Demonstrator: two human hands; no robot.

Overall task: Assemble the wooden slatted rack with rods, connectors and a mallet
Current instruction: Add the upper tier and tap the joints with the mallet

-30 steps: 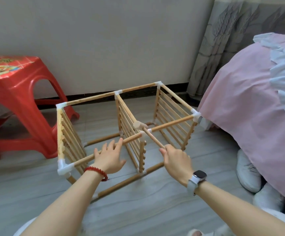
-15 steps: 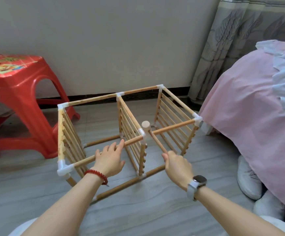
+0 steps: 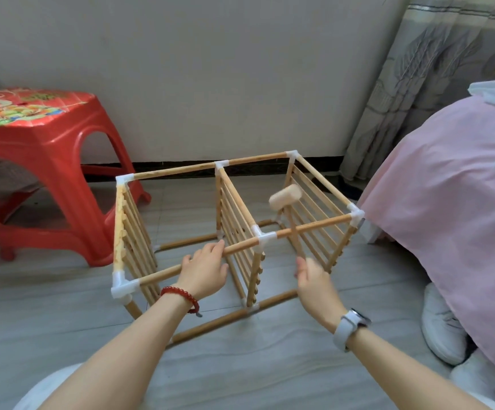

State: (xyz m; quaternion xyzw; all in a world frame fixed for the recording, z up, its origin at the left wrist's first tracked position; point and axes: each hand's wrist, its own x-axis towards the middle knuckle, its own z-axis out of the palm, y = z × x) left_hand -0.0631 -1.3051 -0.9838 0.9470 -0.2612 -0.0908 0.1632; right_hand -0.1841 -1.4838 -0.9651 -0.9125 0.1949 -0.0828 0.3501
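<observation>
The wooden slatted rack (image 3: 234, 220) stands on the floor, its rods joined by white connectors. My left hand (image 3: 203, 269) rests on the near top rod (image 3: 163, 273), fingers laid over it. My right hand (image 3: 311, 279) grips the handle of the wooden mallet (image 3: 284, 197). The mallet's head is raised above the rack, up and right of the white middle connector (image 3: 262, 237) on the near top rail. The handle runs down across the right half of that rail into my fist.
A red plastic stool (image 3: 42, 161) stands at the left against the wall. A bed with a pink cover (image 3: 447, 208) fills the right, and white shoes (image 3: 441, 329) lie on the floor beside it. A curtain (image 3: 435, 63) hangs at the back right.
The mallet head has lifted from the middle connector and now hangs higher and to the right. My right hand has drawn back a little. My left hand stays on the rod.
</observation>
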